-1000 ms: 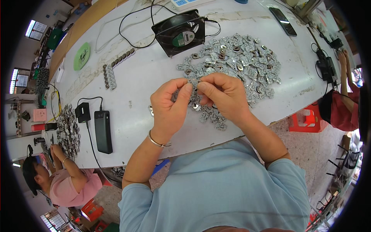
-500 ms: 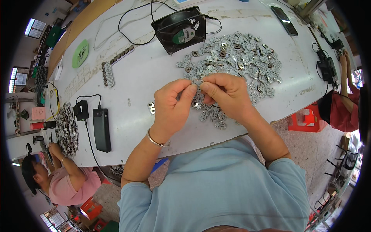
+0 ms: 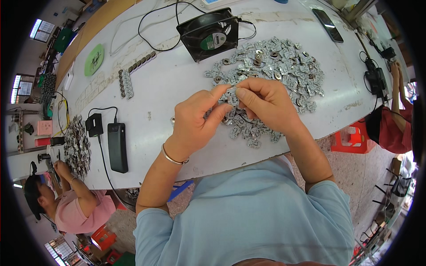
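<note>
a: hands?
b: both over the near half of the desk [image 3: 151,133], fingertips almost meeting. right hand [image 3: 271,107]: thumb and forefinger pinched on a small metal part [image 3: 232,92]. its outline blends into the heap behind, so exact shape: can't tell.
a: left hand [image 3: 193,119]?
b: thumb and forefinger spread, clear gap between them. forefinger tip right beside the small metal part; can't tell if it touches. metal bracelet [image 3: 174,156] on that wrist.
a: heap?
b: pile of grey metal parts [image 3: 286,66], just beyond the fingers and to the right, a few brownish round bits among them.
a: rest of desk?
b: black fan [image 3: 208,37] on the far side, left of the pile. dark phone [image 3: 327,25] far right. left: lined-up parts [image 3: 127,84] standing in short rows, green dish [image 3: 94,60] farther left and beyond. nearer on the left, black power pack [image 3: 117,148], cabled to a small black box [image 3: 94,125].
a: people?
b: co-worker in pink [image 3: 86,210] at left, beside a second pile [image 3: 76,153]. another in red [image 3: 397,128] at right, near a red stool [image 3: 353,138].
</note>
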`<state>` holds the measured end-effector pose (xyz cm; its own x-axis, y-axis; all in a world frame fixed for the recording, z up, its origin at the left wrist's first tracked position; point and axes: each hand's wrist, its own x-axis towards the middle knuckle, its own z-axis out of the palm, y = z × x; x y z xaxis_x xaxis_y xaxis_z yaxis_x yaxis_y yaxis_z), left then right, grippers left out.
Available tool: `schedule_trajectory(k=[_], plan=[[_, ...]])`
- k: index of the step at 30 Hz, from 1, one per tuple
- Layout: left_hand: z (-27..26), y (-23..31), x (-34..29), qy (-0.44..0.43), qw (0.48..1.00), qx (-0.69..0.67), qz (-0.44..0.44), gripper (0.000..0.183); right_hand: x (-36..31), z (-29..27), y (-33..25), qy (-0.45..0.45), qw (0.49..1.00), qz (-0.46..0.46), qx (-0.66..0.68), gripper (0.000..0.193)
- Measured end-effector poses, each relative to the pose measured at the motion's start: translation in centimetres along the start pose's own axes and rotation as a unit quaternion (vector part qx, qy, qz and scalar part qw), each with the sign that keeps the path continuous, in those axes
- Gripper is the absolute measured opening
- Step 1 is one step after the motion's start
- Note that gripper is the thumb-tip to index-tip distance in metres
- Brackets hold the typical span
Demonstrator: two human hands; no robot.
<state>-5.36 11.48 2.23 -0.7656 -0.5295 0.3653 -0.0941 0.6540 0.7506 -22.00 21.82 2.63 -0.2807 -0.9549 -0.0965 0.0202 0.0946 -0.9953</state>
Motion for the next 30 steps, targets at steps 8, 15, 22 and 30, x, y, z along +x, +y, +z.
schedule_trajectory(k=[8, 15, 22, 30], plan=[[0.0, -0.6, 0.3, 0.015, 0.993, 0.064, 0.093, 0.035, 0.1, 0.1, -0.4, 0.026, 0.999, 0.001, -0.033, 0.019], [-1.1, -1.2, 1.0, -0.004, 0.977, 0.157, 0.144, 0.031, 0.4, 0.1, -0.5, 0.014, 0.999, -0.007, -0.049, 0.020], [-0.8, -2.7, 1.8, 0.044, 0.956, 0.196, 0.216, 0.028, 1.5, 0.7, -0.4, 0.032, 0.997, -0.029, -0.067, 0.018], [0.0, -3.6, 2.3, 0.147, 0.969, 0.154, 0.128, 0.026, 4.2, 1.2, 0.5, 0.085, 0.964, -0.173, -0.185, 0.015]])
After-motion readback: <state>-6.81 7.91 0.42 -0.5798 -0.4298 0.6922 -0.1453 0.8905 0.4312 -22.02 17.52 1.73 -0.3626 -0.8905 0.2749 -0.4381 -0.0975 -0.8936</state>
